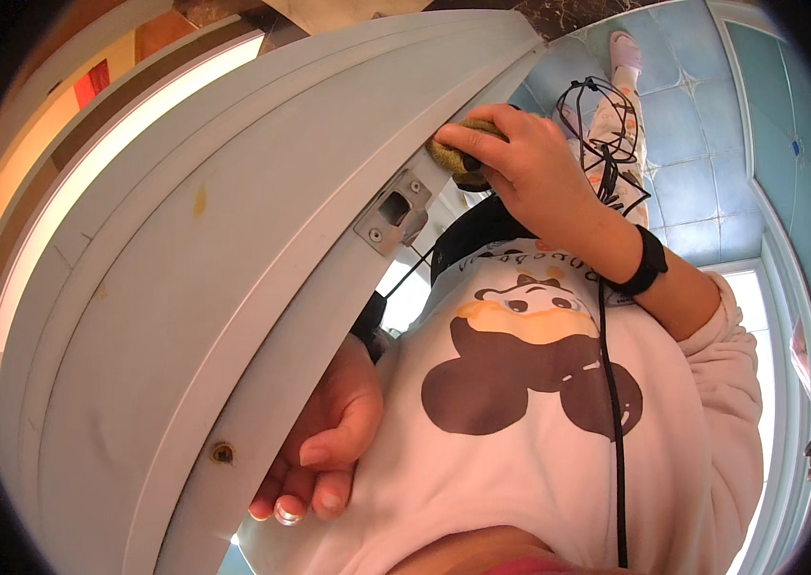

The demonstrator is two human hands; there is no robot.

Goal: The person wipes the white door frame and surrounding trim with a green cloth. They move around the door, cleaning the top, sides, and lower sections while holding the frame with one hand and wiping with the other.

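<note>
A pale grey door [166,278] fills the left side, with its edge running from the lower left to the top. My right hand [520,158] grips a folded olive-yellow cloth [448,161] and presses it on the upper part of that edge. Just below the cloth sits a metal latch plate [392,213] with two screws. Farther down the edge there is a small round hole [222,452]. My left hand [333,422] is beside the door's inner side, palm up, fingers loosely bent and partly hidden by the edge. Nothing shows in it.
A black cable [613,412] runs down my white top and bunches into a loose tangle [606,144] by my legs. Blue floor tiles [693,125] lie beyond. At the right stands a pale door frame [788,316]. A yellowish stain [199,199] marks the door face.
</note>
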